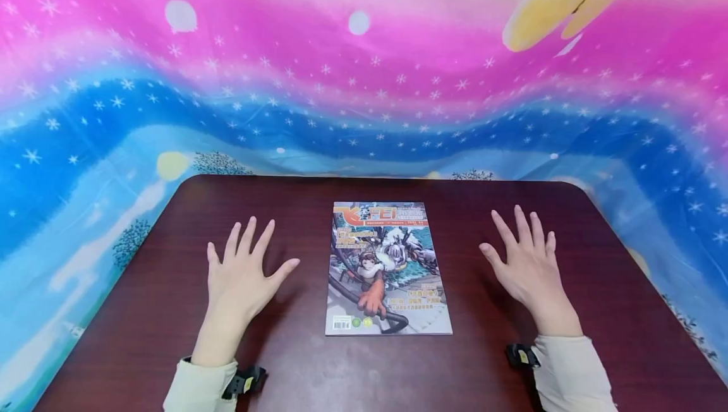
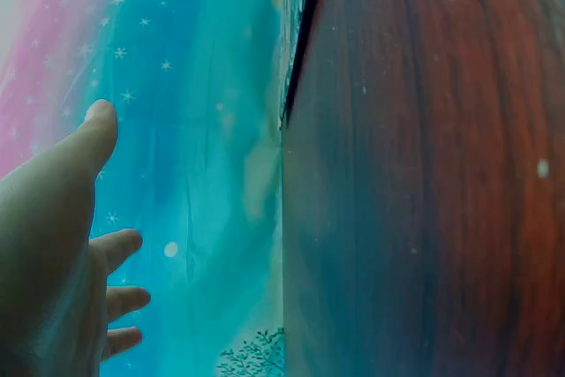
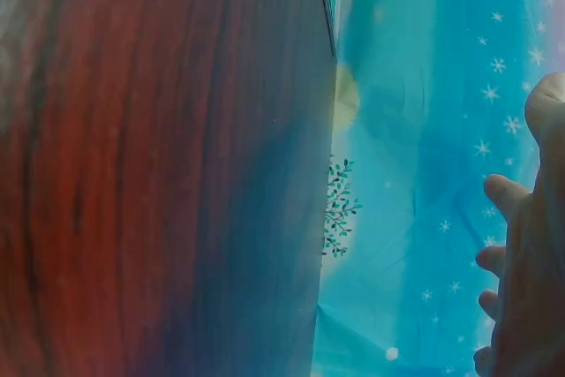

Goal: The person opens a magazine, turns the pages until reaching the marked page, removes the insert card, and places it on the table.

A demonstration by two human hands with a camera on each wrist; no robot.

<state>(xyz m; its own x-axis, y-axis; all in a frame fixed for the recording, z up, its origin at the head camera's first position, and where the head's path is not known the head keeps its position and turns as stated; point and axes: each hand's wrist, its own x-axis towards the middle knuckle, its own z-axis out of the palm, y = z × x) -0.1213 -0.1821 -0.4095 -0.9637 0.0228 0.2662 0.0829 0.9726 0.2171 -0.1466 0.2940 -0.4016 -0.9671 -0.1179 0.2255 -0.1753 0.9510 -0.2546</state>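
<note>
A magazine (image 1: 387,266) with an illustrated cover and orange title lettering lies face up on the dark wooden table (image 1: 364,374). To its left is my left hand (image 1: 241,276), fingers spread and holding nothing. My right hand (image 1: 529,266) is on the other side of the magazine, its fingers also spread and holding nothing. Neither hand touches the magazine. In the left wrist view the left hand (image 2: 62,245) appears raised off the table surface, and the right hand (image 3: 534,253) looks raised too in the right wrist view.
Behind and beside the table hangs a pink and blue cloth (image 1: 352,83) printed with snowflakes. The table's far edge (image 1: 296,177) meets that cloth. Each wrist wears a small black device, one at the left cuff (image 1: 244,383) and one at the right cuff (image 1: 521,356).
</note>
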